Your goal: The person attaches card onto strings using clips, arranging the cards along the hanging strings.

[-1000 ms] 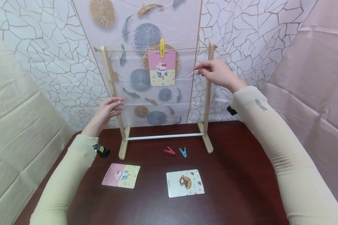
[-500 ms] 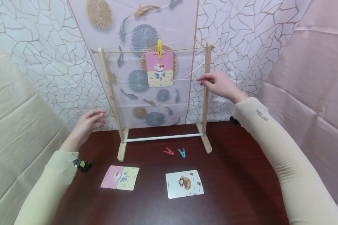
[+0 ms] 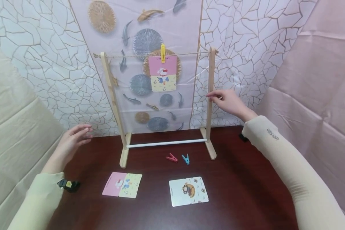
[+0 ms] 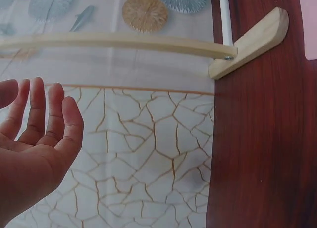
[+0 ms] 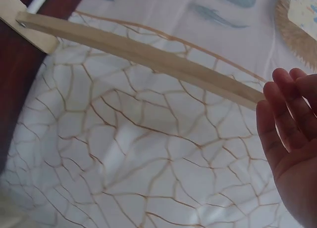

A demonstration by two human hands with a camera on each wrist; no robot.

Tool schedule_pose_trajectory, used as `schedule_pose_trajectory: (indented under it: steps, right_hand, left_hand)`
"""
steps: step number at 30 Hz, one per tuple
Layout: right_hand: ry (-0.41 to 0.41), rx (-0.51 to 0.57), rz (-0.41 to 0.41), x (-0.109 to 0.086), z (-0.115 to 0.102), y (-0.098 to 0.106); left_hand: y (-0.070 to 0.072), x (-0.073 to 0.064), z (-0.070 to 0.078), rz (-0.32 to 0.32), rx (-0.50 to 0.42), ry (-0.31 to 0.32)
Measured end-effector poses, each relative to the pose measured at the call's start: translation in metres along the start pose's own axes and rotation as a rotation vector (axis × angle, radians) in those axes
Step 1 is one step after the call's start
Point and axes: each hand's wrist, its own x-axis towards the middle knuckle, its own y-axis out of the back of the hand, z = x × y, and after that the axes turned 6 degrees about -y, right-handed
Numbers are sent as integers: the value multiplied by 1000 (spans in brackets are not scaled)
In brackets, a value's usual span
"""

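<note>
A pink and yellow card (image 3: 163, 74) hangs from the cord of a wooden frame (image 3: 115, 99), held there by a yellow clothespin (image 3: 163, 53). My left hand (image 3: 70, 145) is in the air left of the frame, fingers loosely bent and nothing in them; the left wrist view shows its bare palm (image 4: 39, 159). In front of the frame's right post floats my right hand (image 3: 228, 102), its fingers relaxed around nothing. On the table lie a red clothespin (image 3: 172, 157), a blue clothespin (image 3: 186, 159), a second pink and yellow card (image 3: 122, 185) and a white monkey card (image 3: 188, 191).
A white rod (image 3: 166, 143) joins the frame's two feet low over the dark red table (image 3: 235, 191). Patterned cloth (image 3: 244, 38) hangs behind the frame, and plain cloth (image 3: 307, 95) closes off the sides.
Both hands have come down and outward, away from the hanging card: the left toward the lower left, the right lower along the right post. The view has shifted slightly; cards and clothespins stay put.
</note>
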Motion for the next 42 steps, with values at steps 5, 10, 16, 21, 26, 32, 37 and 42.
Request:
schedule_pose_trajectory:
  steps: [5, 10, 16, 21, 26, 32, 37, 42]
  right_hand:
    - [-4, 9, -2, -12, 12, -15]
    - [11, 14, 9, -23, 25, -27]
    - [21, 33, -8, -40, 36, -37]
    - [-26, 68, -37, -58, 38, -47]
    - [-48, 93, -60, -75, 49, -60]
    - [-108, 91, -22, -95, 72, -79]
    - [-178, 124, -38, -113, 85, -97]
    - [-196, 139, -47, -119, 86, -108]
  left_hand:
    - [7, -12, -7, 16, -49, 0]
    - [7, -21, -16, 12, -59, 9]
    - [6, -31, -24, 26, -22, -3]
    - [6, -37, -31, 56, 34, -3]
    - [6, -47, -39, 70, 86, 38]
    - [5, -56, -50, 77, 115, 66]
    - [5, -63, -61, 92, 118, 107]
    - [5, -66, -70, 85, 122, 125]
